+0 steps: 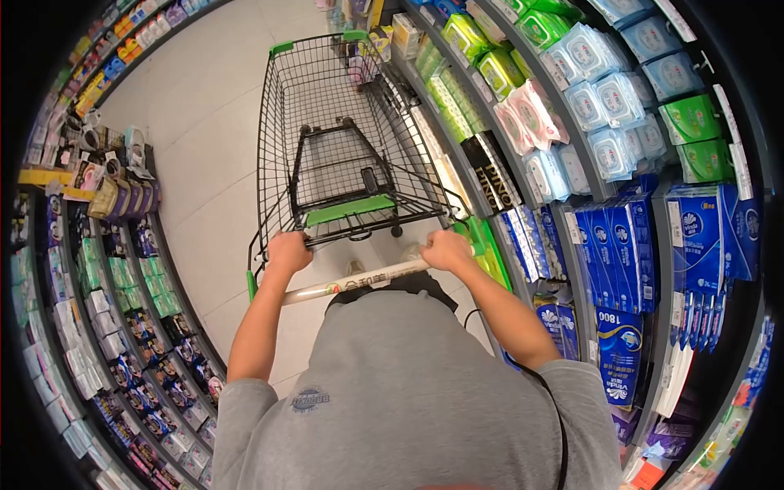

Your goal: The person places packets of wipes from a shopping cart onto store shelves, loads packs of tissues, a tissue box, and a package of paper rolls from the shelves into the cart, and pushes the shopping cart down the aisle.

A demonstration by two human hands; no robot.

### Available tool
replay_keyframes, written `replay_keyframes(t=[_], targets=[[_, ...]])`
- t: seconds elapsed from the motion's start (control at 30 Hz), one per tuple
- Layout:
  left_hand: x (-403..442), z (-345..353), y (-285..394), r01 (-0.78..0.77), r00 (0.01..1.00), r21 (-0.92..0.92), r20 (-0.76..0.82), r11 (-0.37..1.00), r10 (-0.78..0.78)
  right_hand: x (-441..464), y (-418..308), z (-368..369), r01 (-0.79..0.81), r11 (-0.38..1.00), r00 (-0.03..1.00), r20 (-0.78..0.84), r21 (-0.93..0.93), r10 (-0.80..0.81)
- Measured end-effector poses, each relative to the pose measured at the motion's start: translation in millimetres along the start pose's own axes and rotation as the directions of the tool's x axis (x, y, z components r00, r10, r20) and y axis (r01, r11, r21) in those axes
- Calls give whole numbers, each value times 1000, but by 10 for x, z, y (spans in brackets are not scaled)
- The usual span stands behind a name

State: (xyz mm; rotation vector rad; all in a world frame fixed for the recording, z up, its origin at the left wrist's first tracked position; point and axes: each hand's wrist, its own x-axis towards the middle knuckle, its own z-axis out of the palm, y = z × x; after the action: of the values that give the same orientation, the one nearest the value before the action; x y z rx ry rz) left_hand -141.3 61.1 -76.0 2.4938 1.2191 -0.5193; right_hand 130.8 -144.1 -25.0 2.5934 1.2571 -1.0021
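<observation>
A black wire shopping cart [349, 211] with green trim stands in front of me, its basket holding nothing that I can see. My left hand [290, 251] is closed at the left rear of the cart's frame, ahead of the handle bar, and its forearm crosses the bar's left end. My right hand [447, 250] is closed at the right end of the pale handle bar [376, 276], which carries printed characters. The fingers' undersides are hidden in both hands. Between my arms, my grey shirt reaches close to the bar.
Shelves close on the right hold green wipes packs [500, 72], light blue wipes packs [614, 98] and blue tissue packs [608, 245]. Shelving with small packaged goods [122, 278] lines the left. Pale tiled floor [208, 131] runs along the aisle ahead and left of the cart.
</observation>
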Motion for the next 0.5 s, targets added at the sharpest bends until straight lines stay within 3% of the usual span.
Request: replay_keyframes(t=[0.03,0.1,0.13,0.17,0.23,0.27,0.3,0.37,0.43,0.5], targets=[[31,-9,38,3,1000,11,1,1000,-3,-52,15,7,5,1000,1000,2,11,-5],[89,-47,102,38,980,12,195,999,-40,-116,62,17,-19,999,999,-26,50,20],[78,-42,94,-62,977,68,206,996,47,-117,103,65,-11,998,999,-33,63,13],[46,-55,69,-63,979,83,200,995,46,-102,168,143,10,998,997,-78,70,-4],[10,-87,60,-82,970,-77,224,994,97,-107,182,194,19,996,990,-140,87,-6],[71,-75,29,-42,938,-211,327,977,111,-121,219,200,22,996,993,-115,87,-12],[93,-76,13,-59,936,-201,329,978,124,-138,252,199,26,996,996,-88,87,-18],[84,-38,-16,-55,924,-412,324,909,203,-138,322,244,14,995,994,-113,100,-3],[76,-28,7,-73,928,-405,307,911,211,-153,336,279,9,993,992,-130,115,6],[109,32,11,22,921,-396,366,918,135,-170,345,286,17,992,987,-159,128,4]])
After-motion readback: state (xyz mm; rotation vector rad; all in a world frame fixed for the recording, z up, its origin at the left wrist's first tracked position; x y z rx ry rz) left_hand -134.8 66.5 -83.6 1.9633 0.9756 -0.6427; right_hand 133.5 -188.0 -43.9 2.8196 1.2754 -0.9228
